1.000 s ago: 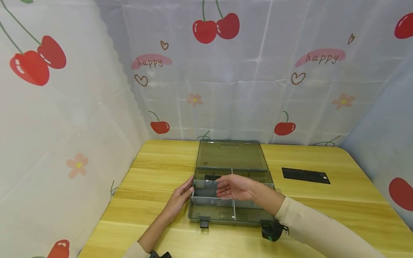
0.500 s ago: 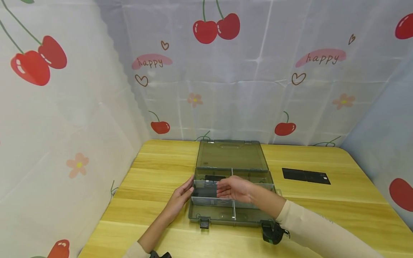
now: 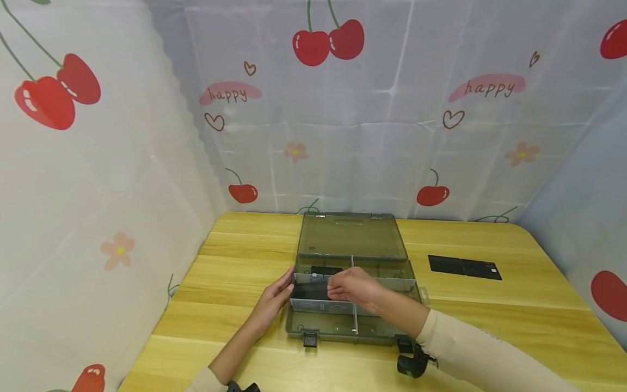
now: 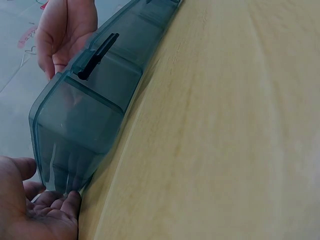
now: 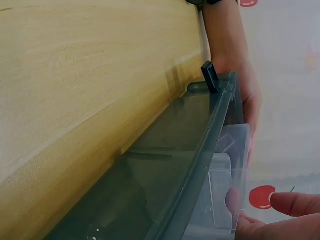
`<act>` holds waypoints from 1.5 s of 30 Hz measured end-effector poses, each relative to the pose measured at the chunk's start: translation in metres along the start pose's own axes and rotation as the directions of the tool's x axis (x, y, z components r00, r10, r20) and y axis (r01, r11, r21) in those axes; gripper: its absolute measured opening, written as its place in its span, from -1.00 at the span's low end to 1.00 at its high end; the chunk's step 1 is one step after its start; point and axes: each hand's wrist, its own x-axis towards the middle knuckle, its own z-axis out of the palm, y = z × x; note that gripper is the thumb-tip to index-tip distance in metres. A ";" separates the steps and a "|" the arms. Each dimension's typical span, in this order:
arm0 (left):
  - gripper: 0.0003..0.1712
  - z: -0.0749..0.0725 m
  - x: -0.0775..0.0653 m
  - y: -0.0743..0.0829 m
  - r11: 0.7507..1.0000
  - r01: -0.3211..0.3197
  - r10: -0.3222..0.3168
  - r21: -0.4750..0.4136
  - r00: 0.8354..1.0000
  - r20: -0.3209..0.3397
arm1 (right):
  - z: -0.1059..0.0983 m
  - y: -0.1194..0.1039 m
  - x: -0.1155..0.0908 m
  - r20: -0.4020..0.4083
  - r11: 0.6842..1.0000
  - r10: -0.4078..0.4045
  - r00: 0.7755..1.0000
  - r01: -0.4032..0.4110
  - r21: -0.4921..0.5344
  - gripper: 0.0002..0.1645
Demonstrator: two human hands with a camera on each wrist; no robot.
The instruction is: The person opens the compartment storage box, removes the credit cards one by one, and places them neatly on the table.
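A translucent smoky-green storage box [image 3: 321, 338] lies with its lid laid back. In the head view my left hand [image 3: 274, 299] rests against its left side, and the left wrist view shows those fingers at the box's lower corner. My right hand [image 3: 354, 287] reaches into the middle row. Its bent fingers appear to pinch the right end of a black flat panel [image 3: 309, 291] in the left middle compartment. The right wrist view shows a thumb [image 5: 295, 204] and fingertips beside a clear divider [image 5: 220, 185]; the panel is hidden there.
Another dark piece [image 3: 326, 270] sits in the back left compartment. To the right of the box, a black phone-like panel [image 3: 464, 267] lies on the wooden table [image 3: 490, 321]. The open lid [image 3: 350, 235] extends towards the cherry-print curtain [image 3: 343, 136].
My right hand's fingers have bent and closed in at the panel's end. The panel looks darker and seems to have tilted. My left hand keeps its place.
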 end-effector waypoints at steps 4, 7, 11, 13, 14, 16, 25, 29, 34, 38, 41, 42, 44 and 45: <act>-0.34 0.000 0.000 0.000 1.000 0.008 -0.008 -0.005 1.000 -0.002 | 0.004 0.002 0.002 -0.001 1.000 -0.006 1.000 0.006 -0.019 -0.56; -0.34 0.000 0.000 0.000 1.000 0.008 -0.008 -0.012 1.000 -0.003 | 0.006 0.002 0.004 0.000 0.999 -0.009 1.000 0.009 -0.041 -0.56; -0.34 0.000 0.000 -0.001 1.000 -0.003 0.003 -0.021 1.000 -0.002 | 0.011 0.001 0.007 -0.014 0.998 -0.014 1.000 0.013 -0.065 -0.57; -0.34 0.000 0.000 -0.001 1.000 -0.004 0.004 -0.027 1.000 -0.004 | 0.013 0.001 0.009 -0.030 0.997 -0.016 0.999 0.014 -0.073 -0.59; -0.35 0.000 0.000 -0.001 0.999 0.003 -0.003 -0.033 1.000 -0.008 | 0.015 0.000 0.009 -0.039 0.997 -0.017 0.999 0.014 -0.079 -0.60; -0.35 0.000 0.001 -0.001 0.999 0.009 -0.010 -0.040 1.000 -0.013 | 0.017 0.000 0.010 -0.058 0.996 -0.018 0.998 0.013 -0.086 -0.61; -0.35 0.000 0.001 0.000 1.000 0.010 -0.010 -0.028 1.000 -0.003 | 0.019 0.001 0.016 -0.092 0.995 -0.026 0.995 0.017 -0.095 -0.65; -0.34 0.000 0.001 0.000 1.000 0.012 -0.012 -0.022 1.000 -0.001 | 0.019 0.002 0.018 -0.096 0.995 -0.023 0.995 0.013 -0.102 -0.65; -0.36 0.001 0.001 0.000 0.999 0.019 -0.019 -0.030 1.000 -0.010 | 0.018 0.000 0.018 -0.101 0.994 -0.023 0.995 0.012 -0.110 -0.67; -0.36 0.001 0.001 0.000 0.999 0.015 -0.016 -0.032 1.000 -0.014 | 0.017 -0.001 0.017 -0.104 0.993 -0.029 0.994 0.016 -0.118 -0.68; -0.35 0.001 0.002 0.000 0.999 0.016 -0.016 -0.032 1.000 -0.013 | 0.015 -0.004 0.014 -0.108 0.993 -0.026 0.994 0.013 -0.115 -0.67; -0.35 0.001 0.001 0.000 0.999 0.015 -0.015 -0.031 1.000 -0.013 | 0.014 -0.004 0.014 -0.108 0.993 -0.026 0.994 0.013 -0.116 -0.67; -0.34 0.000 0.001 0.000 0.999 0.012 -0.012 -0.029 1.000 -0.010 | 0.012 -0.005 0.013 -0.107 0.993 -0.026 0.994 0.014 -0.115 -0.67; -0.34 0.000 0.001 -0.001 1.000 0.010 -0.011 -0.025 1.000 -0.009 | 0.011 -0.006 0.012 -0.106 0.993 -0.029 0.994 0.017 -0.117 -0.67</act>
